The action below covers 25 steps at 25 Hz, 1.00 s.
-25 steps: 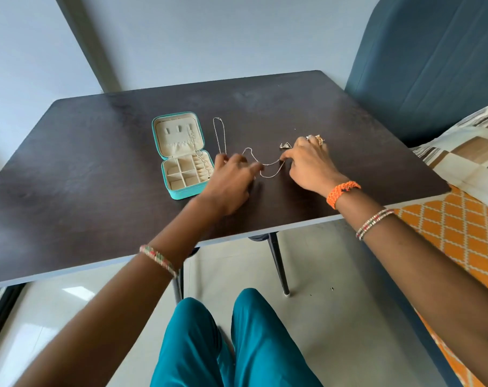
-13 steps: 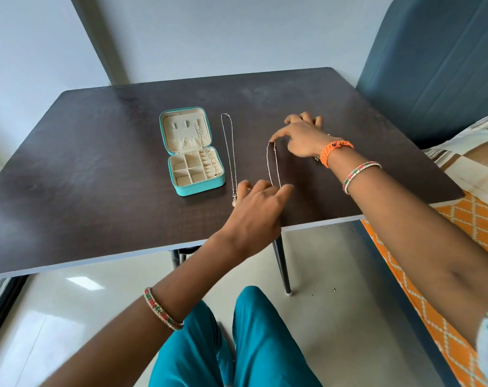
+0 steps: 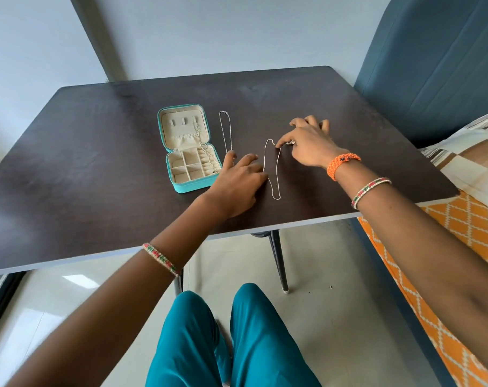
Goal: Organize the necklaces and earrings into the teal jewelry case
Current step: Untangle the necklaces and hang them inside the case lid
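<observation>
I see left hand (image 3: 237, 182) has slid toward the teal jewelry case (image 3: 191, 149), fingers flat on surface (image 3: 83, 163) | right hand (image 3: 307, 146) now pinches the second necklace (image 3: 273, 169) top | first necklace (image 3: 226, 132) beside case, both still unpacked

We find no readable text, label, brand, number or sign anywhere in the frame, on any surface we see.

A dark wood-grain surface (image 3: 83, 169) with a pale edge stands on thin black legs (image 3: 279, 263) over a glossy light floor (image 3: 335, 317). Behind it, pale blue-grey walls (image 3: 237, 32) meet at a dark strip (image 3: 97, 37). A blue padded headboard (image 3: 432, 65) and an orange patterned bedspread (image 3: 466, 227) sit at right.
</observation>
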Available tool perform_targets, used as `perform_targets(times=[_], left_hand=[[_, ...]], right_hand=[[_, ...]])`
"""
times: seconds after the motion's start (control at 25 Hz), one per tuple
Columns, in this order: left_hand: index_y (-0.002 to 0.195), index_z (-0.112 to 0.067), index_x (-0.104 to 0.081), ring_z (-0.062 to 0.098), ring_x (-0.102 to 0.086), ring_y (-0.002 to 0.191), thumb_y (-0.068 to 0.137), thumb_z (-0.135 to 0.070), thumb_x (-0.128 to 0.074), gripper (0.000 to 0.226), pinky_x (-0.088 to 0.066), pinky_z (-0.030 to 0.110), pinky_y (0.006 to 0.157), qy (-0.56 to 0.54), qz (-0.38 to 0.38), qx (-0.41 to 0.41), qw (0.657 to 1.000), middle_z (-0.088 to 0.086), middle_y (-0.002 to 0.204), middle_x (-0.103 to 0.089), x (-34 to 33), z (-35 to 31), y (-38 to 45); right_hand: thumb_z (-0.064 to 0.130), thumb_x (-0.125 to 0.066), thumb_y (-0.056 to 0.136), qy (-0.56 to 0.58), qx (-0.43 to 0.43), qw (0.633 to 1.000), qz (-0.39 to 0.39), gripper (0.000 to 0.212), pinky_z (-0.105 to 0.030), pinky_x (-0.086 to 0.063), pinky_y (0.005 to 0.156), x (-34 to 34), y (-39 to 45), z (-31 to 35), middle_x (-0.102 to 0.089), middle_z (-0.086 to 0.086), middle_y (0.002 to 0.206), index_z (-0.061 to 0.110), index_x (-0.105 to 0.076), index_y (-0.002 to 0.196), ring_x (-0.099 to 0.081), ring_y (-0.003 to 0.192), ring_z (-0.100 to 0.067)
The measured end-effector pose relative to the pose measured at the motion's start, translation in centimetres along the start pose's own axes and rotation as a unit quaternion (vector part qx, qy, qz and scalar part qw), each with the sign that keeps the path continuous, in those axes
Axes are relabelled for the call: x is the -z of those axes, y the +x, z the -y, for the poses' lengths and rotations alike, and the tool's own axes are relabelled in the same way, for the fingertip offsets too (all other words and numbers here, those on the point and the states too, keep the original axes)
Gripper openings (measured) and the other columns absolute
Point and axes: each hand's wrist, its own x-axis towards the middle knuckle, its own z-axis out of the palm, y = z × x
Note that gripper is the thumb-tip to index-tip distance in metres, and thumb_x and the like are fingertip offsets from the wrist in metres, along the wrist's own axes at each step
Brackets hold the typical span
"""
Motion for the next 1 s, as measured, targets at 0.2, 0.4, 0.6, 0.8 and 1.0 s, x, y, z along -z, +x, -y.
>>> perform_targets(times=[0.2,0.4,0.6,0.8,1.0], left_hand=[[0.114,-0.008,-0.058,0.035,-0.038,0.125,0.08,-0.01,-0.05,0.035,-0.023,0.057,0.105,0.005,-0.062,0.024,0.998,0.015,0.122,-0.051,0.0,-2.3,-3.5],[0.112,-0.014,-0.06,0.037,-0.042,0.122,0.067,-0.01,-0.061,0.045,-0.033,0.055,0.098,-0.007,-0.077,0.03,0.997,0.012,0.124,-0.052,-1.0,-3.5,-4.7],[0.12,-0.01,-0.055,0.035,-0.039,0.124,0.076,-0.01,-0.047,0.044,-0.025,0.049,0.097,-0.087,-0.101,0.09,0.987,0.01,0.123,-0.055,-0.5,-2.7,-3.5],[0.143,-0.01,-0.031,0.031,-0.022,0.138,0.093,-0.019,-0.04,0.052,-0.016,0.049,0.104,-0.124,-0.03,0.115,0.985,0.011,0.139,-0.047,-0.1,-3.7,1.2],[0.146,-0.013,-0.026,0.03,-0.017,0.142,0.091,-0.015,-0.042,0.058,-0.01,0.054,0.108,-0.135,-0.046,0.077,0.987,0.007,0.141,-0.045,-0.9,-6.1,-1.3]], right_hand=[[0.006,-0.042,0.086,-0.036,0.0,0.999,0.031,0.053,-0.049,-0.019,0.105,0.2,1.3,0.2,-0.031,-0.009,0.15,0.042,-0.06,0.121,-0.024,0.133,-0.031],[0.003,-0.04,0.083,-0.04,0.01,0.998,0.05,0.06,-0.051,-0.016,0.107,0.3,3.1,1.4,-0.026,-0.01,0.152,0.043,-0.057,0.124,-0.021,0.136,-0.032],[0.001,-0.039,0.082,-0.031,0.006,0.998,0.059,0.061,-0.047,-0.018,0.104,0.2,3.6,1.7,-0.03,-0.01,0.151,0.042,-0.058,0.123,-0.022,0.135,-0.03],[0.0,-0.039,0.082,-0.025,0.001,0.998,0.063,0.061,-0.046,-0.02,0.101,0.6,3.8,1.8,-0.031,-0.009,0.15,0.041,-0.06,0.121,-0.022,0.135,-0.029],[0.001,-0.039,0.083,-0.002,-0.013,0.997,0.07,0.06,-0.044,-0.021,0.102,0.3,3.5,1.8,-0.035,-0.009,0.147,0.04,-0.058,0.124,-0.023,0.134,-0.029]])
